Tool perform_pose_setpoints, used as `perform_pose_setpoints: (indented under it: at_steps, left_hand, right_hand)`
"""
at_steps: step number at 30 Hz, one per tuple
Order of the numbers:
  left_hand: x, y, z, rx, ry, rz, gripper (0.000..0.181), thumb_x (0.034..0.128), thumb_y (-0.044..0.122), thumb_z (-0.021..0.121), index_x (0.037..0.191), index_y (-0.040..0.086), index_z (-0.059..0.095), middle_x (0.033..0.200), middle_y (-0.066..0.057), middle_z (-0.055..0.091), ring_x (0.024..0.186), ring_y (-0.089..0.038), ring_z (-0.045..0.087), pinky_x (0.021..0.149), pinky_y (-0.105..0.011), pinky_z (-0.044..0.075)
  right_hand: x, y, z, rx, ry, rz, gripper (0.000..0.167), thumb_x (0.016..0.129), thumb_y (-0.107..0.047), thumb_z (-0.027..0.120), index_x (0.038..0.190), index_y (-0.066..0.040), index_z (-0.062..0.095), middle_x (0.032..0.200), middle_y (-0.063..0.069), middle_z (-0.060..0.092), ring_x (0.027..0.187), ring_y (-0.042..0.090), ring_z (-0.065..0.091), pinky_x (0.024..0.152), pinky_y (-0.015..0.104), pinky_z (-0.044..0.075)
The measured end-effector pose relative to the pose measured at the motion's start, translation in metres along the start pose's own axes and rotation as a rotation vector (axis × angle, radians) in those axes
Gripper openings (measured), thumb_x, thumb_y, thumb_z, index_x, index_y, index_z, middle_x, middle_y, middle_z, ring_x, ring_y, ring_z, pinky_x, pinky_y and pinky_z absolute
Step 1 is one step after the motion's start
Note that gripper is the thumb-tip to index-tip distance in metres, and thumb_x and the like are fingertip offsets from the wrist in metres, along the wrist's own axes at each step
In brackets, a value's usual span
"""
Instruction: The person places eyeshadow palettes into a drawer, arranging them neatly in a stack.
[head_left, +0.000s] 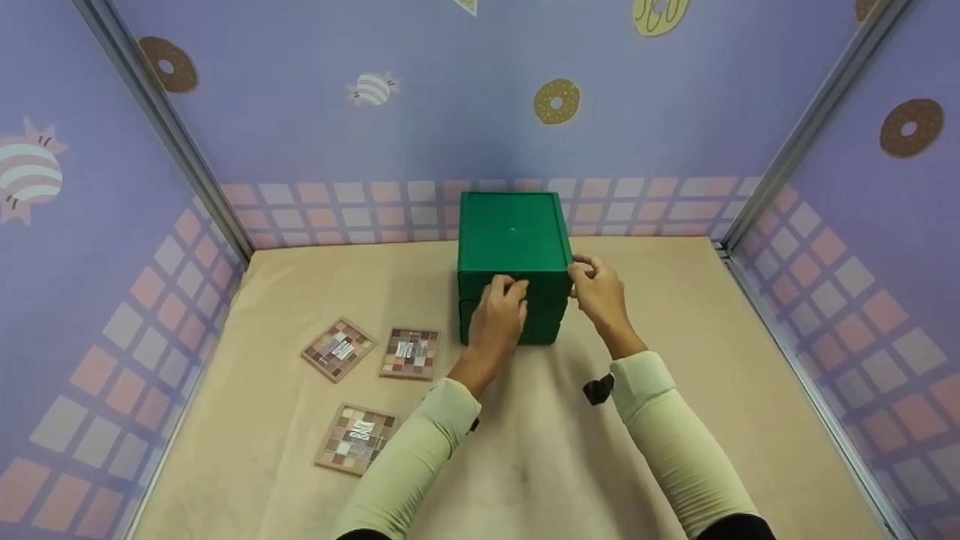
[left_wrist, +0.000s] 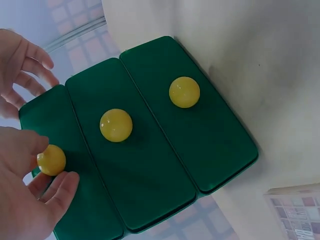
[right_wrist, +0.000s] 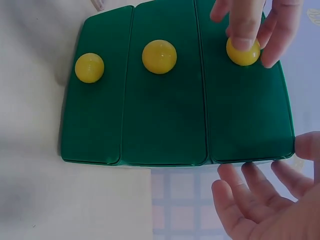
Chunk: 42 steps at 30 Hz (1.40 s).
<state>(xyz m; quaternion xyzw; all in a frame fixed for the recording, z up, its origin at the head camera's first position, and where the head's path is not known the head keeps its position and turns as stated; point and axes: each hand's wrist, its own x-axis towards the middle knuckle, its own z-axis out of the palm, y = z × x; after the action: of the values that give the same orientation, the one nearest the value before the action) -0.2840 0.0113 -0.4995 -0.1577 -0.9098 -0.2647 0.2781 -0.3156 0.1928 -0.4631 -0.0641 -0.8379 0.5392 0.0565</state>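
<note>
pinching the top yellow knob (left_wrist: pixel 52 160), likely slick but the best hold, left hand (head_left: pixel 497 315) met the seemingly light, stiff green three-drawer box (head_left: pixel 514 232) near the back wall (head_left: pixel 450 127), right hand (head_left: pixel 602 297) loosely spread at its corner.

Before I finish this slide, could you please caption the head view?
Hands at a green drawer unit, the left at a yellow knob, three palettes nearby.

The drawer box (head_left: pixel 514 232) is green, its knobs (left_wrist: pixel 116 125) yellow. The palettes (head_left: pixel 409 352) show grids of brown, pink and cream squares. The worktop (head_left: pixel 697 322) is beige, the sleeves (head_left: pixel 679 431) pale green, the walls (head_left: pixel 450 135) lavender with pink-and-white checks.
</note>
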Motion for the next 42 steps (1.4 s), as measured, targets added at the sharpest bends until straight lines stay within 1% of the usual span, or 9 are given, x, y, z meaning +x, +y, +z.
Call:
perform_pose_setpoints:
  at_steps: [3, 7, 14, 20, 25, 29, 34, 38, 42]
  left_hand:
    - [0.001, 0.0, 0.002, 0.006, 0.015, -0.007, 0.024, 0.0962, 0.013, 0.07, 0.12, 0.009, 0.073, 0.112, -0.009, 0.064, 0.1, -0.021, 0.067, 0.085, -0.028, 0.06]
    - [0.002, 0.001, 0.002, 0.004, 0.016, -0.006, 0.022, 0.097, 0.012, 0.069, 0.118, 0.009, 0.073, 0.111, -0.01, 0.064, 0.099, -0.021, 0.068, 0.086, -0.028, 0.06]
    - [0.001, 0.002, 0.001, 0.012, 0.008, 0.001, 0.02, 0.0968, 0.012, 0.069, 0.116, 0.009, 0.073, 0.109, -0.009, 0.064, 0.098, -0.02, 0.068, 0.086, -0.027, 0.06]
    - [-0.003, 0.004, -0.002, 0.016, 0.03, 0.035, 0.02, 0.0944, 0.01, 0.072, 0.114, 0.008, 0.074, 0.107, -0.009, 0.064, 0.096, -0.021, 0.069, 0.082, -0.027, 0.061]
    - [-0.011, 0.006, -0.008, 0.029, 0.034, 0.06, 0.02, 0.093, 0.011, 0.074, 0.113, 0.008, 0.075, 0.106, -0.009, 0.065, 0.094, -0.021, 0.069, 0.081, -0.026, 0.06]
    - [-0.019, 0.008, -0.012, 0.043, 0.035, 0.086, 0.021, 0.0923, 0.012, 0.075, 0.113, 0.009, 0.075, 0.105, -0.009, 0.066, 0.093, -0.02, 0.07, 0.08, -0.024, 0.06]
    - [-0.029, 0.011, -0.017, 0.077, 0.052, 0.138, 0.021, 0.0907, 0.014, 0.077, 0.111, 0.01, 0.076, 0.103, -0.007, 0.066, 0.091, -0.017, 0.07, 0.078, -0.022, 0.06]
    - [-0.038, 0.013, -0.021, 0.099, 0.085, 0.178, 0.021, 0.0889, 0.014, 0.079, 0.109, 0.01, 0.077, 0.1, -0.006, 0.066, 0.087, -0.016, 0.069, 0.075, -0.022, 0.06]
    - [-0.048, 0.014, -0.023, 0.107, 0.127, 0.224, 0.02, 0.0873, 0.014, 0.081, 0.107, 0.009, 0.078, 0.096, -0.007, 0.067, 0.083, -0.016, 0.069, 0.073, -0.022, 0.06]
  right_hand:
    - [0.0, -0.001, 0.0, -0.002, -0.013, 0.002, 0.046, 0.1, -0.035, 0.051, 0.14, -0.016, 0.059, 0.121, 0.016, 0.071, 0.09, 0.028, 0.072, 0.059, 0.023, 0.05]
    - [0.0, -0.003, -0.001, 0.002, -0.021, 0.012, 0.045, 0.1, -0.035, 0.051, 0.14, -0.017, 0.059, 0.122, 0.015, 0.071, 0.097, 0.034, 0.073, 0.06, 0.025, 0.051]
    - [0.0, -0.002, -0.003, -0.036, -0.037, 0.023, 0.046, 0.101, -0.036, 0.05, 0.143, -0.018, 0.057, 0.123, 0.015, 0.07, 0.091, 0.026, 0.073, 0.063, 0.025, 0.053]
    - [0.002, -0.004, -0.006, -0.016, -0.071, 0.053, 0.045, 0.102, -0.036, 0.051, 0.144, -0.021, 0.056, 0.126, 0.014, 0.067, 0.096, 0.029, 0.074, 0.06, 0.025, 0.051]
    - [0.004, -0.006, -0.008, -0.002, -0.102, 0.072, 0.044, 0.103, -0.035, 0.051, 0.144, -0.022, 0.056, 0.125, 0.013, 0.066, 0.093, 0.027, 0.072, 0.061, 0.025, 0.051]
    - [0.005, -0.006, -0.01, -0.01, -0.104, 0.078, 0.044, 0.103, -0.036, 0.051, 0.144, -0.021, 0.056, 0.124, 0.013, 0.065, 0.089, 0.023, 0.065, 0.065, 0.028, 0.053]
    - [0.007, -0.005, -0.011, -0.017, -0.107, 0.079, 0.044, 0.103, -0.035, 0.05, 0.143, -0.02, 0.057, 0.124, 0.013, 0.063, 0.091, 0.021, 0.058, 0.07, 0.031, 0.056]
    - [0.007, -0.005, -0.012, 0.0, -0.124, 0.087, 0.043, 0.104, -0.035, 0.051, 0.143, -0.019, 0.056, 0.125, 0.014, 0.063, 0.093, 0.022, 0.06, 0.074, 0.032, 0.058]
    - [0.007, -0.005, -0.012, 0.018, -0.137, 0.093, 0.043, 0.103, -0.034, 0.052, 0.144, -0.019, 0.056, 0.127, 0.014, 0.064, 0.096, 0.024, 0.067, 0.076, 0.032, 0.06]
